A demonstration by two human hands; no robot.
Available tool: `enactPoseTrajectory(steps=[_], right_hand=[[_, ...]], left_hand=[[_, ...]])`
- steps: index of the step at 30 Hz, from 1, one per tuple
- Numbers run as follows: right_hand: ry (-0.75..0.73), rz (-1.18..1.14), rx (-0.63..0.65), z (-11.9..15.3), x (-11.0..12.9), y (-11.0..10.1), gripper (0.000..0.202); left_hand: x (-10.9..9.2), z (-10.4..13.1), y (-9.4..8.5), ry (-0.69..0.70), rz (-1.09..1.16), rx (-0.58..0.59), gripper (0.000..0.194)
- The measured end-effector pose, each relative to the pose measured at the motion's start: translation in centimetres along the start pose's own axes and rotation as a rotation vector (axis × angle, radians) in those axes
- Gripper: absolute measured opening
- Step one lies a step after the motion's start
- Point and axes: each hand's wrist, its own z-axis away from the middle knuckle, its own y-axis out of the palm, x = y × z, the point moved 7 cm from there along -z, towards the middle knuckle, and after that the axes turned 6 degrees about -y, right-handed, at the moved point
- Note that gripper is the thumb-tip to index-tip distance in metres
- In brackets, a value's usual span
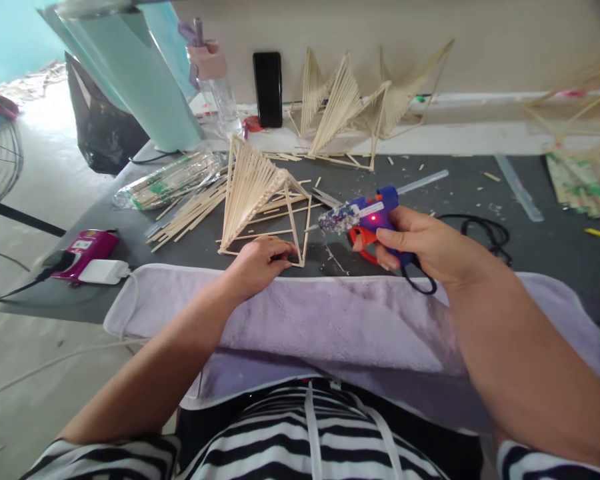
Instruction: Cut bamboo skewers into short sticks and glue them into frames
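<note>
My right hand point(410, 240) is wrapped round a blue hot glue gun point(365, 212) with an orange trigger, a lit red light and a clear glue stick point(423, 181) poking from its back. The gun's nozzle points left, close to the right side of a wooden stick frame point(253, 193). This frame has a twisted fan of thin sticks and stands on the dark table. At its front lower corner, my left hand point(265, 263) has its fingers closed on the bottom stick. Loose wooden sticks point(195, 210) lie behind and left of the frame.
Similar stick frames point(343, 107) stand by the wall near a black phone point(268, 90) and a bottle point(215, 87). Scissors point(325, 197) lie behind the gun. A magenta power strip point(87, 253) sits left; a lilac towel point(330, 320) covers the front edge. Bagged sticks point(585, 180) lie right.
</note>
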Motion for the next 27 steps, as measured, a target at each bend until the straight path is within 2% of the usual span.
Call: enactPoseTrajectory(steps=[4, 9, 19, 23, 27], right_hand=[[0.006, -0.177, -0.072, -0.1, 0.0, -1.2, 0.027], [0.053, -0.238, -0.155, -0.1, -0.8, -2.3, 0.028], [0.291, -0.067, -0.213, 3.7, -1.7, -1.2, 0.020], [0.299, -0.041, -0.309, 4.8, -2.4, -0.9, 0.017], [0.326, 0.035, -0.348, 4.6, -2.9, -0.8, 0.017]], left_hand=[[-0.1, 0.1, -0.3, 0.029, -0.008, -0.027, 0.022], [-0.1, 0.6, -0.5, 0.104, -0.034, -0.055, 0.024], [0.0, 1.0, -0.4, 0.193, -0.049, -0.116, 0.016], [-0.3, 1.3, -0.5, 0.211, -0.063, -0.128, 0.017], [-0.4, 1.4, -0.6, 0.217, -0.066, -0.121, 0.018]])
